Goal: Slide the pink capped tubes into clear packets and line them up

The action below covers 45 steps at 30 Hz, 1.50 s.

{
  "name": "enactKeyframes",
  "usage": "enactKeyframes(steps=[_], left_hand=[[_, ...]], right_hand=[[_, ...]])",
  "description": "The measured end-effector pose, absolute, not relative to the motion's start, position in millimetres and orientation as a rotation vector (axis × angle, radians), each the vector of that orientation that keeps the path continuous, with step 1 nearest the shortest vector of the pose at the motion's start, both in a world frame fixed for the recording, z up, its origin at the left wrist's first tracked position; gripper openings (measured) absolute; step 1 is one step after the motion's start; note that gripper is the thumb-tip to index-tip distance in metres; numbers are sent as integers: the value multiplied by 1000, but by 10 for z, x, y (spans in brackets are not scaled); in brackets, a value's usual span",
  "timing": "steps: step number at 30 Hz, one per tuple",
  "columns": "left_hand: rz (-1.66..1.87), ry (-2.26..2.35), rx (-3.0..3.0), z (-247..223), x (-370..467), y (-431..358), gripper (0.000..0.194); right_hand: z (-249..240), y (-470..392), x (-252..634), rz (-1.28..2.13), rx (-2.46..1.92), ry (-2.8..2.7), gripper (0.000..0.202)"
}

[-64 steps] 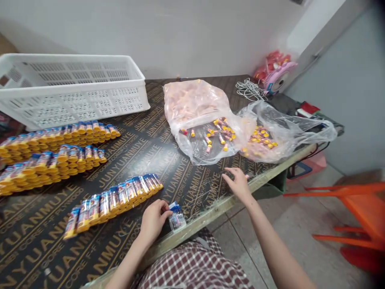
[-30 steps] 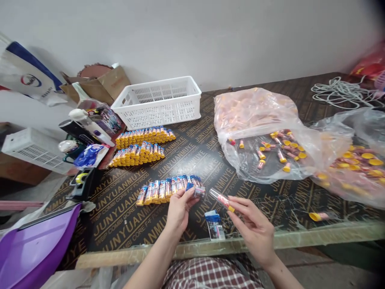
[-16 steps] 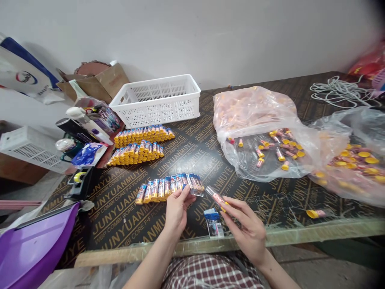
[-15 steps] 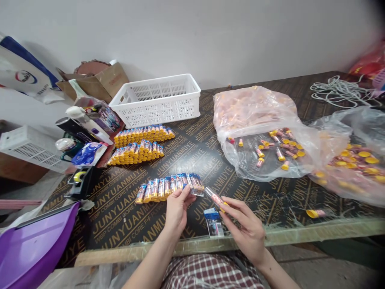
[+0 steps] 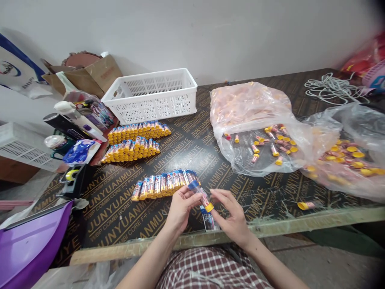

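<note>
My left hand (image 5: 180,206) pinches a small clear tube (image 5: 201,193) with a yellow end and a blue-topped printed label around it. The tube tilts, yellow end toward me. At that yellow end is my right hand (image 5: 230,214), its fingers spread apart and the lower fingertip close to or touching the rim. Beneath the hands, a printed blue-and-white label stack (image 5: 209,220) lies partly hidden near the table edge. Just behind my left hand sits a row of labelled tubes (image 5: 164,183) with blue tops and yellow ends.
Two more piles of tubes (image 5: 132,148) lie before a white plastic basket (image 5: 153,106). On the right, plastic bags (image 5: 249,108) spill yellow-ended tubes. One loose tube (image 5: 305,205) lies near the front edge. A tape dispenser (image 5: 72,180) and purple dustpan (image 5: 33,245) are at left.
The tube has moved from my right hand to my left and now sits with the blue label around it. My right hand's fingers have spread. The view has shifted slightly.
</note>
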<state>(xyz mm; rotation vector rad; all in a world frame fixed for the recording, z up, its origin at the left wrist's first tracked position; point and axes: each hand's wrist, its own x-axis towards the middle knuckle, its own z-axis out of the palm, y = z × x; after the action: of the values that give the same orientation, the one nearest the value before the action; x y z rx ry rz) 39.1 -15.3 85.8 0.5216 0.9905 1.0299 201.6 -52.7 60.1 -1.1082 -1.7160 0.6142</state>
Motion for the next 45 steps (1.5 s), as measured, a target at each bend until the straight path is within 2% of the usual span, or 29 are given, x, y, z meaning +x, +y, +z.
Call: enactKeyframes(steps=[4,8,20,45], left_hand=[[919,975,616,865,416,-191,35],[820,918,666,863,409,-204,35],[802,914,643,830,447,-274,38],[804,924,622,866,446,-289,42]], right_hand=[[581,-455,2030,594,-1146,-1776,80],[613,-407,2054,728,-991,-1853,87],[605,-415,2021,912,-843,-1752,88],[586,-422,1962,936,-773,-1669,92]])
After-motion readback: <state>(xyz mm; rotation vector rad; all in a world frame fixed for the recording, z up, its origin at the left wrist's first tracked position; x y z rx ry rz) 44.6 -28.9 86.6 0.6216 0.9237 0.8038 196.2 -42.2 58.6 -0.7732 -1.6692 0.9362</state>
